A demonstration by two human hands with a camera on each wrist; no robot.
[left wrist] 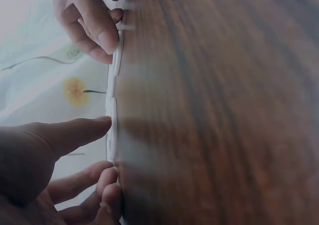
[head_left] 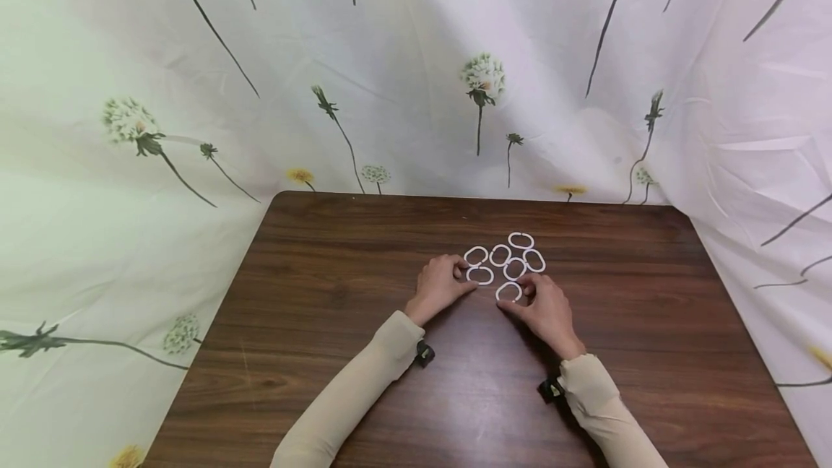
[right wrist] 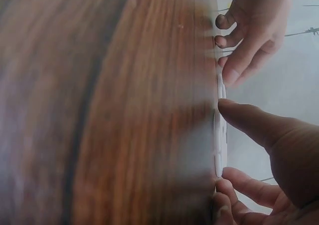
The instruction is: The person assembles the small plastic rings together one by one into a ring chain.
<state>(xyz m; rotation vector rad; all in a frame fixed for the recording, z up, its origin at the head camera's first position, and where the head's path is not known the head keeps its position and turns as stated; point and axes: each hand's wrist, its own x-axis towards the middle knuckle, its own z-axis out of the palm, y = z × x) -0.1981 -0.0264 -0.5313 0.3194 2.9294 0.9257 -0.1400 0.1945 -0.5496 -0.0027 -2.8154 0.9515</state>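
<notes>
Several white oval shower curtain rings lie flat in a loose cluster. On the left, my left hand [head_left: 440, 286] holds the edges of the lower left ring [head_left: 480, 284], its thumb at the near side and fingertips at the far left side. Just beyond is another ring [head_left: 477, 247]. My right hand [head_left: 547, 310] pinches the nearest ring [head_left: 497, 290] between thumb and index finger. Further rings, including a far one [head_left: 521, 234], lie behind it. Both wrist views show the rings edge-on, with the thumbs [left wrist: 102, 122] [right wrist: 234, 108] at table level.
The rings lie on a dark brown wood-grain table [head_left: 325, 251]. A white cloth with a dandelion print [head_left: 416, 92] hangs behind the table and along its sides. Dark wrist cameras [head_left: 424, 353] sit at both cuffs, close over the table.
</notes>
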